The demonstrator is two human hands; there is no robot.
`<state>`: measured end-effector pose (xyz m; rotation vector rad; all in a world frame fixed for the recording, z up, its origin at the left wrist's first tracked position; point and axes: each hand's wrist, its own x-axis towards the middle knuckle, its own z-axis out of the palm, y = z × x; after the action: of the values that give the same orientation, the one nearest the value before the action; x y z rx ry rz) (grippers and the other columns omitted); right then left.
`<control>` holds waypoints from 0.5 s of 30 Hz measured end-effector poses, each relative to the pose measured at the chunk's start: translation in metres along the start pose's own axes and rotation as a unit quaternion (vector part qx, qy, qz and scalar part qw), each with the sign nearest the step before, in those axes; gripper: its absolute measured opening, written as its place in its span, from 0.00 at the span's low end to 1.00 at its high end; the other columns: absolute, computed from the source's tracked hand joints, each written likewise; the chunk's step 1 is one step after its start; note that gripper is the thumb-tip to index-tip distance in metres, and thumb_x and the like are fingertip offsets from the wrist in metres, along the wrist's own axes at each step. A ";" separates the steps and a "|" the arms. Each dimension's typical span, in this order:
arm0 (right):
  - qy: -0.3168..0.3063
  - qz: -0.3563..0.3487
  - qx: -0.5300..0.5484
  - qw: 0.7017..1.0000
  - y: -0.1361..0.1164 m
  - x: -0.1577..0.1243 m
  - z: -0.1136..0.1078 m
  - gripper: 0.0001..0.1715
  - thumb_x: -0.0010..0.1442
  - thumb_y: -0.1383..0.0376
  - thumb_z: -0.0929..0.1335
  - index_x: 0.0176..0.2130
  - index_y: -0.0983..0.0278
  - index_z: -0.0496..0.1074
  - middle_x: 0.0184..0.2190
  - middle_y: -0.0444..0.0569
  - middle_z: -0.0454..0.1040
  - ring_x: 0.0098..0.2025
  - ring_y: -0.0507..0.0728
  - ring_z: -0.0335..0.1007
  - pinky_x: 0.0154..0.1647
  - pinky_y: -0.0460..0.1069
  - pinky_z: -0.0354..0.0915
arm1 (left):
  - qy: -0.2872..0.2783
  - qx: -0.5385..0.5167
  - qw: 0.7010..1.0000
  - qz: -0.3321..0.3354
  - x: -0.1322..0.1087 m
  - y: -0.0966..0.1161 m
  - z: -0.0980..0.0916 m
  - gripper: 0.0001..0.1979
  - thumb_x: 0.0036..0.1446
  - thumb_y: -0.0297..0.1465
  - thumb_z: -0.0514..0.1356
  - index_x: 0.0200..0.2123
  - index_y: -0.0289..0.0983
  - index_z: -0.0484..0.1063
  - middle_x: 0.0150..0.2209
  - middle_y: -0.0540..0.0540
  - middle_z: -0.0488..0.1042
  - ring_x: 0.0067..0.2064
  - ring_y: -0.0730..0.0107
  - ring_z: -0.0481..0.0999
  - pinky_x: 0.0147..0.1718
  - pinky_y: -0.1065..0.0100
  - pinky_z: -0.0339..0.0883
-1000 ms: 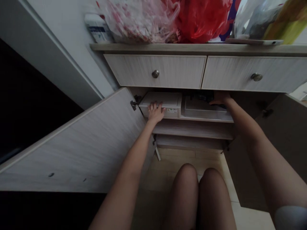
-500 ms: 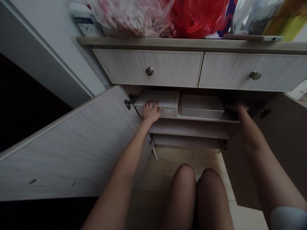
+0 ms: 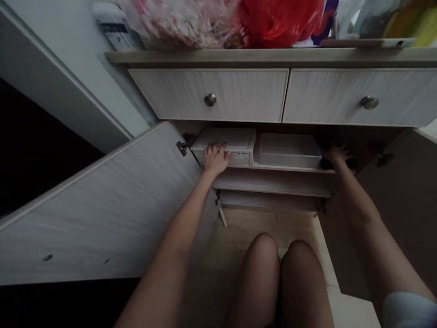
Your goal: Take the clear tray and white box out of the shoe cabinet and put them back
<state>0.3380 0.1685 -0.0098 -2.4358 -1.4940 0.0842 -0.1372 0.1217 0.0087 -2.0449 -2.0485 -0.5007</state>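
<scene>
My right hand (image 3: 336,155) has slid off the top of the flat pale-grey lidded plastic box (image 3: 289,151) and now sits in the dark gap to the right of it, at the shelf's far end; half a second ago it was a little higher at that same spot. It is too dim there to say whether its fingers are curled on anything, so I cannot tell its grip. My left hand (image 3: 215,158) has not shifted: it lies flat, fingers spread, over the front edge of the white lidded plastic box with a small label (image 3: 225,145), pressing on it rather than closing round it. The two boxes stand side by side on the upper pale wooden shelf (image 3: 273,169) inside the cabinet, the white one at the left. The left cabinet door of pale wood grain (image 3: 102,209) hangs wide open. Above are two drawers with round metal knobs (image 3: 210,99), and a red plastic bag (image 3: 280,20) on the cabinet top.
</scene>
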 end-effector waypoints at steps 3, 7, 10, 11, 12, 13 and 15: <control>-0.011 -0.073 -0.010 0.997 0.012 -0.017 0.004 0.34 0.65 0.50 0.60 0.66 0.58 0.63 0.69 0.66 0.47 0.67 0.84 0.41 0.57 0.80 0.42 | 0.000 0.001 1.000 0.001 -0.001 0.001 -0.001 0.29 0.65 0.42 0.44 0.66 0.41 0.58 0.68 0.38 0.55 0.69 0.46 0.51 0.66 0.43 0.44; -0.022 -0.088 -0.046 0.995 0.020 -0.034 0.010 0.36 0.66 0.49 0.57 0.69 0.55 0.55 0.70 0.60 0.49 0.66 0.81 0.47 0.61 0.76 0.46 | -0.003 0.003 1.000 0.003 -0.001 0.001 -0.001 0.29 0.66 0.43 0.43 0.67 0.40 0.58 0.68 0.38 0.56 0.69 0.47 0.51 0.67 0.45 0.43; -0.014 -0.060 -0.044 0.997 0.014 -0.033 0.012 0.35 0.67 0.50 0.55 0.69 0.56 0.55 0.70 0.60 0.48 0.67 0.81 0.47 0.60 0.76 0.46 | -0.004 0.001 1.000 0.002 -0.001 0.001 -0.001 0.30 0.66 0.43 0.43 0.67 0.40 0.58 0.68 0.37 0.56 0.70 0.47 0.50 0.67 0.45 0.43; -0.013 -0.055 -0.039 0.998 0.011 -0.032 0.013 0.36 0.67 0.50 0.55 0.69 0.56 0.55 0.70 0.61 0.48 0.67 0.81 0.46 0.60 0.77 0.45 | -0.006 0.000 1.000 0.004 0.000 0.001 -0.002 0.30 0.66 0.43 0.43 0.67 0.39 0.57 0.68 0.37 0.56 0.70 0.46 0.50 0.66 0.45 0.43; -0.011 -0.054 -0.034 0.998 0.008 -0.030 0.012 0.36 0.67 0.50 0.54 0.69 0.57 0.56 0.70 0.61 0.48 0.67 0.81 0.45 0.60 0.77 0.43 | -0.007 0.000 1.000 0.005 0.000 0.001 -0.002 0.30 0.66 0.43 0.43 0.67 0.39 0.57 0.68 0.37 0.56 0.70 0.46 0.50 0.66 0.44 0.43; -0.009 -0.054 -0.027 0.998 0.006 -0.030 0.011 0.36 0.67 0.49 0.54 0.68 0.58 0.57 0.70 0.62 0.48 0.68 0.81 0.44 0.60 0.78 0.42 | -0.009 0.000 1.000 0.006 0.000 0.001 -0.002 0.30 0.65 0.43 0.43 0.67 0.39 0.57 0.68 0.37 0.56 0.70 0.46 0.50 0.66 0.44 0.43; 0.012 -0.063 -0.009 0.998 0.003 -0.036 0.007 0.36 0.68 0.50 0.52 0.68 0.60 0.58 0.70 0.62 0.49 0.69 0.79 0.41 0.62 0.78 0.40 | -0.016 -0.003 1.000 0.002 0.001 0.001 -0.004 0.30 0.65 0.43 0.43 0.66 0.38 0.58 0.68 0.36 0.55 0.70 0.46 0.50 0.66 0.44 0.43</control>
<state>0.3224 0.1368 -0.0210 -2.3401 -1.6404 0.0144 -0.1364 0.1206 0.0128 -2.0738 -2.0627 -0.4782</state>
